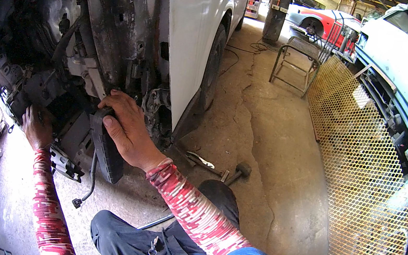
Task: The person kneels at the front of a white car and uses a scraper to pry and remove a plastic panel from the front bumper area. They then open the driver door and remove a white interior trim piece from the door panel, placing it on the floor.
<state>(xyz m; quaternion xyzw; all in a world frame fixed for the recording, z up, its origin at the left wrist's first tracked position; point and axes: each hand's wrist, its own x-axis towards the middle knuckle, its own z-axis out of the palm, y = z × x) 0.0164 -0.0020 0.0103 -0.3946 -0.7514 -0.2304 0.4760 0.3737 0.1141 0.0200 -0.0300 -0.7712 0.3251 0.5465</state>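
At the stripped front end of a white vehicle (183, 35), my right hand (127, 129) grips the top of a long black ribbed part (105, 152), thumb on the near side and fingers over its upper end. Farther left, my left hand (38, 126) has its fingers bent against the edge of a dark panel-like part (74, 132); its fingertips are partly lost in shadow. A cable with a black connector (78, 202) dangles below these parts. Near my knee, a hammer (240, 172) with a dark head and silver locking pliers (200, 159) lie on the floor.
A yellow expanded-metal mesh sheet (358, 193) leans along the right, beside a pale blue vehicle body (406, 78). Farther back stand a metal-framed stool (299, 54), a dark pillar (276, 17) and a red and white car (330, 22). A cable (232, 60) trails over the cracked concrete.
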